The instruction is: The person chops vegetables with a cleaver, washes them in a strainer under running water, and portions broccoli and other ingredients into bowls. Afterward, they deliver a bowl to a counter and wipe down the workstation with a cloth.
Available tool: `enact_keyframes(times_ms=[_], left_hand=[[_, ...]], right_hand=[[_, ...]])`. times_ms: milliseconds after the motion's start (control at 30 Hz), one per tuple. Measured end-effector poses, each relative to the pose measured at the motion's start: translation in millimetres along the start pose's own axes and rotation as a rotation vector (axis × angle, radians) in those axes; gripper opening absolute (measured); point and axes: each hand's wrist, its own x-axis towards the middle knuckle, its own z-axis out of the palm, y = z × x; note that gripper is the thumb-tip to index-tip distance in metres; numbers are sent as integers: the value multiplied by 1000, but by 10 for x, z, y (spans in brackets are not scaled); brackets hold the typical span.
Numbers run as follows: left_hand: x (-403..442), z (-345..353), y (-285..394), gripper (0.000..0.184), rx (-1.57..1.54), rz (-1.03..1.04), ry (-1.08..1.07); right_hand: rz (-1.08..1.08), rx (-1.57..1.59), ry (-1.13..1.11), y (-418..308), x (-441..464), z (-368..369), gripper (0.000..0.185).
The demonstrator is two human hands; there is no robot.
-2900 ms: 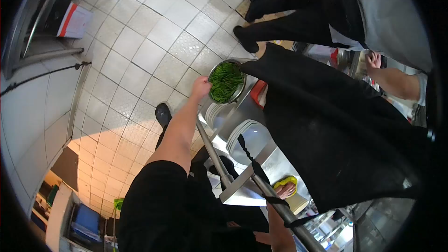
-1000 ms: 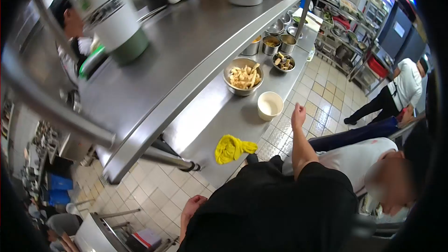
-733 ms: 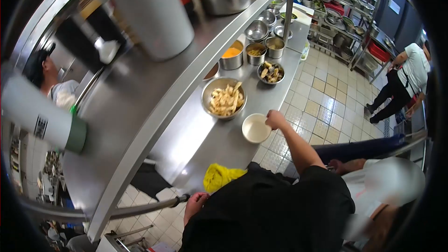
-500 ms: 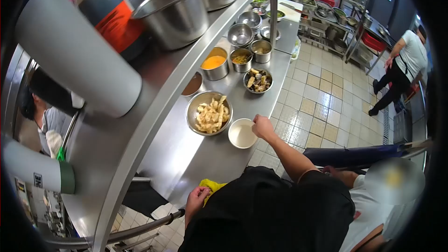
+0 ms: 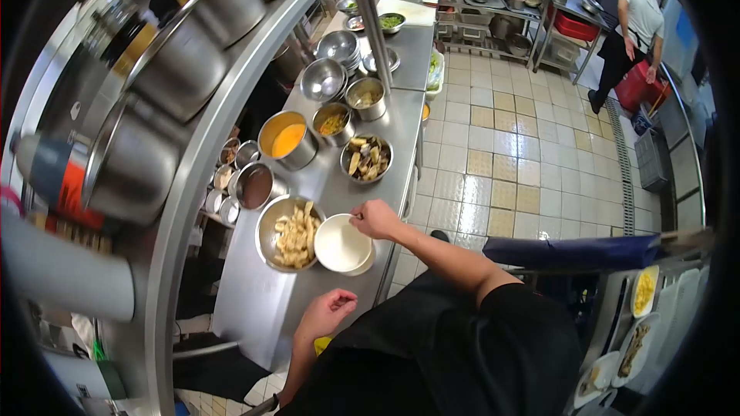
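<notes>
Head camera view: the right hand (image 5: pixel 376 220) has its fingers closed on the rim of a white tub (image 5: pixel 341 245), which is tipped so that its pale inside shows. A second pale rim (image 5: pixel 365 263) peeks out at the tub's lower right edge. The left hand (image 5: pixel 327 313) is near the tub on the near side, palm turned inward, its fingers loosely curled and partly open, with nothing visible in them. A bit of yellow cloth (image 5: pixel 321 344) shows beside the left wrist, mostly hidden by the arm and the black clothing.

Just left of the tub, a wide metal bowl (image 5: pixel 267 234) of pale food strips sits on the steel surface (image 5: pixel 314 286); from where I stand, I can't tell whether the two touch. Beyond them are a smaller bowl (image 5: pixel 371 179) of dark and yellowish chunks, a pot of orange liquid (image 5: pixel 305 156), a pot of brown liquid (image 5: pixel 278 185), and two little metal pots (image 5: pixel 339 138), one with yellowish bits inside. Empty metal bowls (image 5: pixel 323 79) are stacked farther back, and a knife (image 5: pixel 412 0) lies on a white cutting board (image 5: pixel 401 12) at the far end.

Big metal pots (image 5: pixel 179 69) line the raised shelf (image 5: pixel 202 132) on the left. Across the tiled floor (image 5: pixel 532 139), a person in a white top (image 5: pixel 640 12) stands near a red bin (image 5: pixel 634 88).
</notes>
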Motion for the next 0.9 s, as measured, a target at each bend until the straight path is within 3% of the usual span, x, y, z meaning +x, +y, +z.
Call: enact_keyframes(times_ms=[67, 200, 367, 467, 533, 767, 900], left_hand=[[246, 21, 349, 22, -58, 64, -72], [1083, 239, 1061, 22, -268, 127, -185], [2417, 710, 1862, 20, -246, 122, -192], [3107, 903, 2071, 20, -164, 173, -248], [3508, 984, 2244, 20, -180, 189, -237], [4947, 909, 2654, 18, -237, 182, -195], [5938, 691, 2872, 18, -256, 287, -105]], right_hand=[[27, 198, -54, -17, 67, -427, 29], [-32, 397, 43, 464, 334, -1411, 31], [233, 680, 164, 1609, 693, -2771, 35], [329, 702, 344, 2263, 914, -3384, 34], [377, 718, 344, 2551, 1097, -3750, 32], [361, 727, 298, 3148, 2319, -4421, 36], [359, 738, 205, 3447, 3238, -4509, 35]])
